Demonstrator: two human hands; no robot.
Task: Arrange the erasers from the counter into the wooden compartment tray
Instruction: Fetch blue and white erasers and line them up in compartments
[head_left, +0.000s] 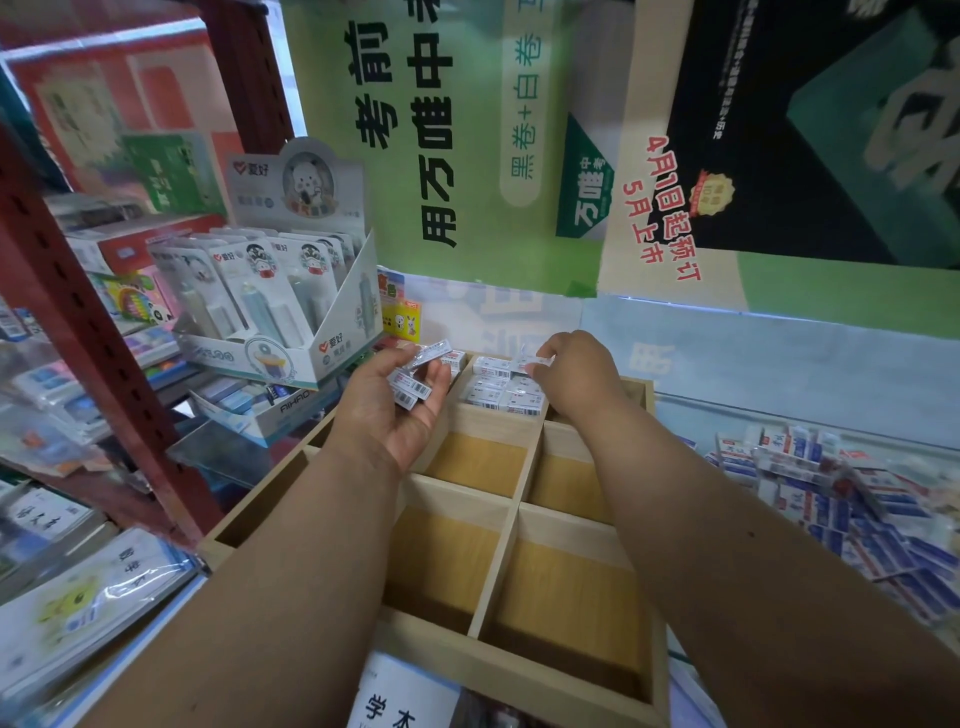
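— Erasers (506, 389), where are they?

— Several lie packed in the tray's (524, 670) far middle compartment, at twelve o'clock from my arms. A loose heap (852, 499) sits on the bench (810, 364) at three o'clock, just beside the tray.

— And your hands?

— My left hand (395, 400) is palm up over the far left compartment, fingers cupped loosely around a small stack of erasers (415, 379). My right hand (576, 374) hovers over the filled compartment, fingertips pinched on one eraser (527, 359).

— The remaining compartments?

— The nearer ones I can see show bare wood. At ten o'clock stands a display box (275, 306) of packaged goods on the shelf.
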